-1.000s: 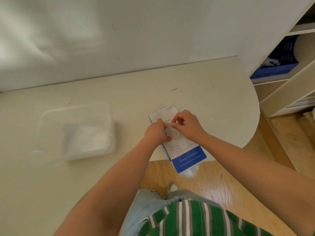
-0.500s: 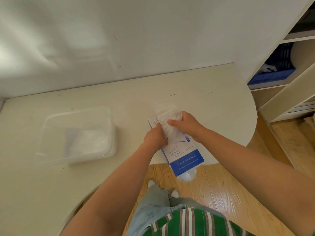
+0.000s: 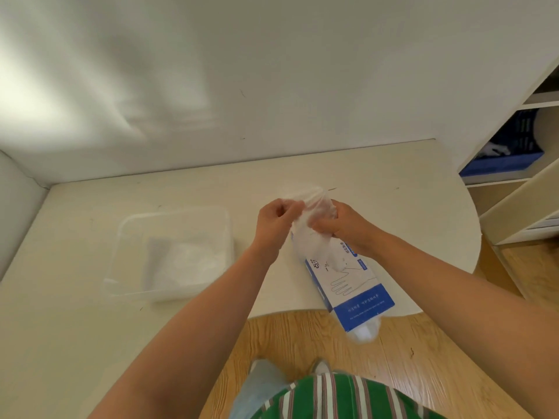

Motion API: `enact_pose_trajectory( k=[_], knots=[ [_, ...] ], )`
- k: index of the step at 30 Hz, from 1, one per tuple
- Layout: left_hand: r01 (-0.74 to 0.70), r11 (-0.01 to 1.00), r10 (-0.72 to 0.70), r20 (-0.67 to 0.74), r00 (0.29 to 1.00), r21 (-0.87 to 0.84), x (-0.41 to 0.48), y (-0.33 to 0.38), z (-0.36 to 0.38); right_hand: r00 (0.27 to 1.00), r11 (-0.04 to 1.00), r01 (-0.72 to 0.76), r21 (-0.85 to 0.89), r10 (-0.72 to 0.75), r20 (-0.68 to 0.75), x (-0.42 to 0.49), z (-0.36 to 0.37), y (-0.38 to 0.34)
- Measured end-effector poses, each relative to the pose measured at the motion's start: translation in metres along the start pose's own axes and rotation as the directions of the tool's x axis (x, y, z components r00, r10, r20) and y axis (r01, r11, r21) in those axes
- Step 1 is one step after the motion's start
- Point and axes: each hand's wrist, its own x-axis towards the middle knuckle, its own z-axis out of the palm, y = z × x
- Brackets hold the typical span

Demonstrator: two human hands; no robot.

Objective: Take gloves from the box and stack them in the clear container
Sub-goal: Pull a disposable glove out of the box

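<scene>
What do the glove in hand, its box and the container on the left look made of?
Glove: thin translucent plastic film, probably polyethylene; it crinkles and bunches limply. Box: printed cardboard, white and blue, matte, with crisp folded edges. Container: clear rigid plastic, slightly glossy; the table shows through its walls.

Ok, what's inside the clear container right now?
A pile of translucent white gloves lies in the clear container, toward its right side. How many cannot be told; the upper ones cover the rest.
</scene>
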Motion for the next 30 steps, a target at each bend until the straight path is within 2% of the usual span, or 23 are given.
enact_pose_trajectory(
  k=[2,6,8,11,13,16,18,20,22,25,30],
  knots=[
    [-0.071,0.997,0.071,-0.029,0.997,-0.017,0.002,0.003,-0.012,0.996,0.998,-0.052,0.043,0.049,0.074,0.008,0.011,-0.005],
    [-0.099,0.995,0.1,0.087,0.991,-0.025,0.003,0.008,-0.052,0.917,0.924,-0.313,0.22,0.234,0.322,0.024,0.032,-0.016],
    [-0.077,0.996,0.082,0.155,0.985,-0.04,-0.002,0.014,-0.075,0.884,0.903,-0.372,0.214,0.274,0.379,0.032,0.046,-0.021],
    [0.021,0.995,0.006,0.27,0.963,-0.096,-0.002,0.019,-0.106,0.871,0.883,-0.404,0.24,0.29,0.398,0.043,0.071,-0.028],
    [0.037,0.995,-0.007,0.303,0.953,-0.095,0.001,0.019,-0.125,0.884,0.877,-0.392,0.277,0.276,0.378,0.05,0.085,-0.031],
    [0.028,0.998,-0.011,0.278,0.96,-0.056,0.001,0.019,-0.151,0.93,0.876,-0.325,0.357,0.227,0.289,0.058,0.106,-0.036],
    [0.016,0.999,-0.002,0.25,0.968,-0.052,-0.001,0.017,-0.168,0.977,0.833,-0.203,0.515,0.139,0.159,0.065,0.122,-0.04],
    [-0.003,0.999,0.013,0.212,0.977,-0.046,-0.003,0.013,-0.182,0.994,0.782,-0.106,0.614,0.108,0.033,0.073,0.132,-0.044],
    [-0.032,0.999,0.034,0.186,0.982,-0.017,-0.007,0.008,-0.196,0.992,0.797,-0.125,0.591,0.109,0.062,0.077,0.143,-0.045],
    [-0.075,0.996,0.066,0.166,0.984,0.051,-0.013,-0.001,-0.215,0.975,0.892,-0.204,0.403,0.149,0.163,0.078,0.159,-0.044],
    [-0.129,0.982,0.115,0.11,0.987,0.135,-0.024,-0.01,-0.233,0.989,0.893,-0.11,0.437,0.141,-0.04,0.086,0.178,-0.051]
  ],
)
